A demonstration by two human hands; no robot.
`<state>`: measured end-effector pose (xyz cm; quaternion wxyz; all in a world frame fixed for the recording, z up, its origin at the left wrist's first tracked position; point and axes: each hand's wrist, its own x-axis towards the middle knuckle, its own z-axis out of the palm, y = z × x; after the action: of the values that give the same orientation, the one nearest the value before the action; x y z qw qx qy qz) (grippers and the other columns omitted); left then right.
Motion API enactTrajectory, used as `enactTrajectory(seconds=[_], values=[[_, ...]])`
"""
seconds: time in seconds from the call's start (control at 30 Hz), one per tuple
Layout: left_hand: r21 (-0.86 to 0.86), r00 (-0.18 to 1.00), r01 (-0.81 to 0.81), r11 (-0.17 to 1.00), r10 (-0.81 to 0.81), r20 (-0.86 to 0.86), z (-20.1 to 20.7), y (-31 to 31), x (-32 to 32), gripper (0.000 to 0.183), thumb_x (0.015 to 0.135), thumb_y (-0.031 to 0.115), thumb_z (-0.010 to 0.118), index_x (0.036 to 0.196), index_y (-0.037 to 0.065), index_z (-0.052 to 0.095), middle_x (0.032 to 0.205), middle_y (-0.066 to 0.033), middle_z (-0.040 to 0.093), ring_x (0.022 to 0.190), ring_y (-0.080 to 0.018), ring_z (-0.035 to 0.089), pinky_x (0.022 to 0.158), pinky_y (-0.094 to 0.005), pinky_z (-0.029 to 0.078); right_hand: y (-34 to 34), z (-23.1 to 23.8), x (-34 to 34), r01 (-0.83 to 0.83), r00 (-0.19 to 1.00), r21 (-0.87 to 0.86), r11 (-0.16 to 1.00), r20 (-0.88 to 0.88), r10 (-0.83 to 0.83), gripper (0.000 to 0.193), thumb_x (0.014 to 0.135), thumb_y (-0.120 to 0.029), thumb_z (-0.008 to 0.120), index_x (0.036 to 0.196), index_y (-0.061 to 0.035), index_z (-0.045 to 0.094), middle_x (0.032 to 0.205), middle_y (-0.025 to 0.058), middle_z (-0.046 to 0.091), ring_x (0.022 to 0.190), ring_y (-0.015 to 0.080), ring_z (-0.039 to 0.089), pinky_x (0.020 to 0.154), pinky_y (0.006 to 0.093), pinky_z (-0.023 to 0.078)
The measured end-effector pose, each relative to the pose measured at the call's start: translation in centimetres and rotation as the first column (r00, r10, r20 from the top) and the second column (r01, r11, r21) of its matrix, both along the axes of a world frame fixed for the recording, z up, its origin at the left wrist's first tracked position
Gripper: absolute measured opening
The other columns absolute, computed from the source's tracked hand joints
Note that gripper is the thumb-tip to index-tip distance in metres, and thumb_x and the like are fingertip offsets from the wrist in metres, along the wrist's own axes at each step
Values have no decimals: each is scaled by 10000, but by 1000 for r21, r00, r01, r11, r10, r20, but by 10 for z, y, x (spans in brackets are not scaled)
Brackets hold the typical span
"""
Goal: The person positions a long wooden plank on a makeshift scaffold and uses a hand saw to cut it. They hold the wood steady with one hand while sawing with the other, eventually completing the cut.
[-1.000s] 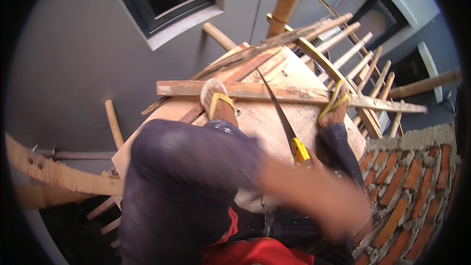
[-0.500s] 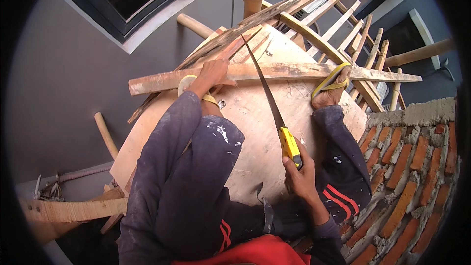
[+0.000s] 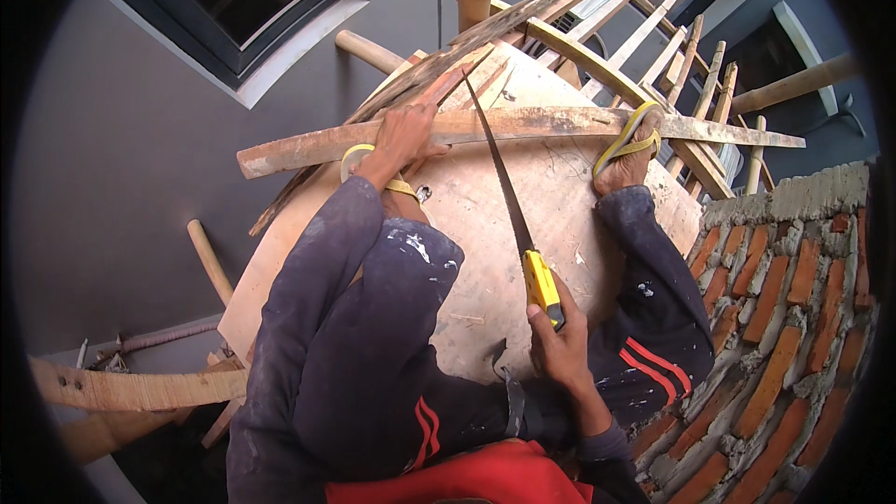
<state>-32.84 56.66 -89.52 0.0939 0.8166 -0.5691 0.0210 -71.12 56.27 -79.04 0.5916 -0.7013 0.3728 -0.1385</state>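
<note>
Grey wall [image 3: 140, 215] fills the left side, with a curved plank [image 3: 131, 390] low down near it, a short round pole [image 3: 210, 261] jutting up beyond, and a dark-framed window [image 3: 233, 0] set above. Next to these, a pale plywood sheet [image 3: 467, 317] spreads out beneath the person's feet. On its far part lies a long wooden beam [image 3: 551, 123], running crosswise from near the wall toward the right. The left hand [image 3: 403, 140] is clasped over this beam beside the left sandal [image 3: 401, 187], thumb on the near side. Further right, a handsaw [image 3: 499, 173] slants up and away, its blade passing across the beam in view; contact between them is hard to tell. The right hand [image 3: 563, 345] is closed around the saw's yellow-and-black handle [image 3: 541, 285]. Beyond it, the right foot in a yellow-strapped sandal [image 3: 627, 145] rests on the beam, wooden slats [image 3: 644, 37] fan out behind, and a rough brick wall [image 3: 775, 317] stands at far right.
</note>
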Motion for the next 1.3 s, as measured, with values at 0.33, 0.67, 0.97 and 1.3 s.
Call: enactTrajectory(seconds=[0.33,0.67,0.97,1.3], values=[[285,928,-97,954,190,-321,18,-30,23,770,940,568,439,1487,79,203,965,-299,658,893,-469,635,821,-514,495,7,-5,-3,-73,997,-168,983,2,75,527,919,-125,594,1396,29,431,773,62,596,662,84,510,619,256,438],[272,918,-231,934,302,-256,28,-30,-9,756,938,565,443,1530,361,20,1082,-242,663,966,-428,644,886,-506,491,12,-1,0,-67,998,-174,983,-22,64,508,932,-125,573,1400,8,430,726,106,607,629,103,527,594,297,455],[438,895,-190,879,338,-291,12,-46,10,750,895,737,291,1505,432,-22,1279,-252,570,1200,-411,545,1003,-501,418,23,24,3,-61,987,22,998,-150,64,484,973,-144,495,1423,5,398,631,114,536,593,128,531,578,307,453],[312,918,-277,909,346,-193,8,-38,-4,711,901,727,304,1493,485,-6,1128,-207,669,1067,-397,633,898,-520,486,20,21,16,-38,994,100,994,-101,48,457,1004,-138,406,1439,-4,375,602,67,470,543,120,444,520,315,381]])
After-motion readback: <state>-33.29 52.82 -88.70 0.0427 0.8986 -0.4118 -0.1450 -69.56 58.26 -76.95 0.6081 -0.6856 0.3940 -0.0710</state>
